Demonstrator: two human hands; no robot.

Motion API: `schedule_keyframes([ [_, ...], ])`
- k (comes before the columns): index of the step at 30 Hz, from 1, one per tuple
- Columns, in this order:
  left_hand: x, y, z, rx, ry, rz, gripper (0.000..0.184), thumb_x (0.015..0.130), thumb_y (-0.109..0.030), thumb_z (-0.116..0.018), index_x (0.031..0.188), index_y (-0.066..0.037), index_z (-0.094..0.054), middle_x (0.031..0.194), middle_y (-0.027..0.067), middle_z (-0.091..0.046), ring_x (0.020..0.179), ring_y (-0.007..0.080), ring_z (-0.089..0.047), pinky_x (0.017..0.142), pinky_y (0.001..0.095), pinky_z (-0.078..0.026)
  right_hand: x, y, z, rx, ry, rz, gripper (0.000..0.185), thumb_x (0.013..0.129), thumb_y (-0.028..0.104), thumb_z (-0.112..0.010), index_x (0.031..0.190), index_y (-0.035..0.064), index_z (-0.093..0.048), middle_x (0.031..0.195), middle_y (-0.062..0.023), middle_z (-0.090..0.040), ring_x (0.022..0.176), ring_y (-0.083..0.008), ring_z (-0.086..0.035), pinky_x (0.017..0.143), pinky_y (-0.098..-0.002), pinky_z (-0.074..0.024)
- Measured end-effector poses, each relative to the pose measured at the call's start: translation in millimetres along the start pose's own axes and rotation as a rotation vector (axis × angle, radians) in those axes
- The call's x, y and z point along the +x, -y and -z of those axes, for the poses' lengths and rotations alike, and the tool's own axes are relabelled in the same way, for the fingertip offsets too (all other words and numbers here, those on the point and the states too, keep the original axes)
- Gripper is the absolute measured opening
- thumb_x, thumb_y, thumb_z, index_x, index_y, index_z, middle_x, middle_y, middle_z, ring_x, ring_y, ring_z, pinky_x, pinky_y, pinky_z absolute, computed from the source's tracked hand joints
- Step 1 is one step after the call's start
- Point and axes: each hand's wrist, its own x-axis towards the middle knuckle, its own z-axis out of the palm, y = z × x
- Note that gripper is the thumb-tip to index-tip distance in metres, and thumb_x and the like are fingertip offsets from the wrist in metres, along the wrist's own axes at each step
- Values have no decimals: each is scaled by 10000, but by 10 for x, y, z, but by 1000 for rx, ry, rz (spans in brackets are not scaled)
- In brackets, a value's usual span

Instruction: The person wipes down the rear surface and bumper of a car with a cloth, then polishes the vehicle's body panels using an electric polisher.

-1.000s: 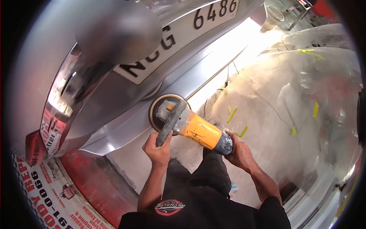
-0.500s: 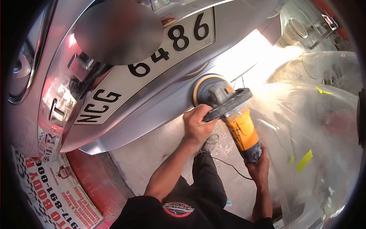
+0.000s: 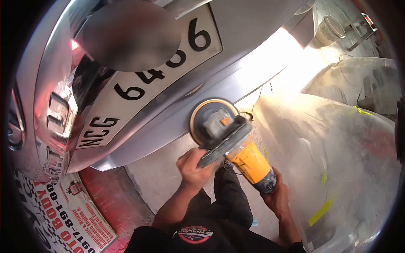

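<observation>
An orange and black polisher (image 3: 252, 163) spans the space between my two hands. My left hand (image 3: 195, 168) is wrapped round the end of its black front handle (image 3: 225, 142). Around the rear end of its body my right hand (image 3: 276, 192) is closed. The round pad (image 3: 198, 123), with a tan rim, meets the silver rear panel (image 3: 164, 130) of a car below the number plate (image 3: 145, 80). Most of the pad's working face is hidden.
Clear plastic sheeting with yellow tape (image 3: 320, 212) covers a shape on the right. A bucket (image 3: 331, 30) stands at the upper right, near a bright light reflection. A printed banner (image 3: 80, 215) lies at lower left. A cord runs near my feet.
The polisher and both hands have shifted left and down in view, and the pad sits lower along the panel. The camera's view of the car has also shifted.
</observation>
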Motion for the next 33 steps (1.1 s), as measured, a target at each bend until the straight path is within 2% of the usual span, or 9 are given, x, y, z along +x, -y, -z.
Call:
schedule_keyframes([
  [1,-58,3,147,25,1,42,256,698,34,-835,762,-22,-593,629,74,-571,500,181,-535,501,314,-411,-33,122,-24,-1,57,-22,811,762,68,-817,1473,65,-427,1078,-240,-738,1019,-416,-723,873,-444,-574],
  [5,-76,64,398,9,-12,83,251,709,46,-836,764,-22,-600,628,58,-577,529,142,-541,522,297,-412,-121,278,-193,79,-32,149,798,763,44,-813,1464,60,-434,1140,-232,-726,1064,-409,-711,901,-436,-564],
  [13,549,78,-161,-194,44,-33,246,709,30,-850,782,-38,-625,667,69,-608,564,202,-604,547,325,-467,-52,332,-93,135,-225,-34,749,734,-17,-799,1406,29,-471,1114,-207,-733,1078,-306,-728,936,-383,-544],
  [17,595,180,-84,-255,13,-67,234,708,52,-828,794,-19,-623,681,86,-623,576,223,-624,563,326,-480,-61,487,-179,100,-285,22,740,711,-31,-793,1382,18,-485,1070,-210,-742,1025,-320,-742,906,-401,-554],
  [21,440,220,83,-236,-10,25,231,700,49,-828,803,-12,-630,694,98,-636,580,230,-628,565,327,-481,-25,440,-119,-21,-174,58,742,781,25,-779,1447,30,-451,1059,-253,-737,1025,-420,-729,864,-446,-561],
  [24,260,202,124,-156,-37,75,235,699,40,-833,826,-15,-643,713,105,-650,601,241,-647,575,330,-496,39,464,-55,49,-110,102,721,803,27,-766,1451,28,-450,1052,-269,-732,1031,-433,-722,861,-449,-560],
  [27,38,263,130,-112,-71,118,247,703,26,-839,844,-16,-642,737,119,-659,638,276,-683,590,346,-526,133,371,-85,-51,-101,151,673,778,31,-790,1379,17,-488,1073,-266,-739,1035,-401,-737,878,-443,-561],
  [30,-131,302,163,-37,-151,142,206,718,28,-844,789,-11,-653,646,82,-629,547,178,-609,535,305,-460,221,311,-123,-43,-5,149,696,794,56,-796,1412,11,-480,1089,-267,-736,1057,-396,-730,891,-435,-557],
  [33,-263,224,94,26,-180,176,211,726,21,-847,784,-4,-646,634,85,-621,540,162,-593,526,306,-448,301,245,-30,-78,34,172,722,795,97,-817,1424,17,-472,1080,-267,-737,1038,-410,-728,879,-440,-556],
])
